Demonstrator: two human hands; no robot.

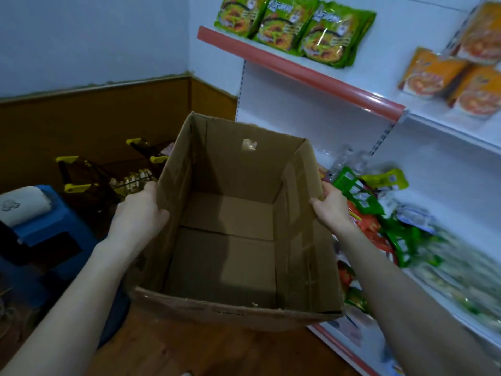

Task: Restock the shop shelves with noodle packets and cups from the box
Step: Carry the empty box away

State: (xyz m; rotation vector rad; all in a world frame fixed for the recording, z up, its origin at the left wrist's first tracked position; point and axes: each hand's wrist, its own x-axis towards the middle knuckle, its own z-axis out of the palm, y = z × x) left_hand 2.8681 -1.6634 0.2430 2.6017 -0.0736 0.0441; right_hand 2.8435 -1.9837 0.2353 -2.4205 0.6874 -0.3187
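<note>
1. Small shop, retail corner.
2. White metal shelving with red price strip on the edge.
3. Green noodle packets lined up on top shelf; orange packets on next bay.
4. Mixed snack packs piled on lower shelf, blurred.
5. Cardboard box open beside the shelving.
6. Yellow-handled wire baskets on floor by brown-panelled wall.

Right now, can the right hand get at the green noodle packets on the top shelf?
Probably not as things stand. The right hand grips the right wall of the empty cardboard box, with the left hand on the other wall. The green noodle packets sit unobstructed, well above it; it must let go first.
</note>
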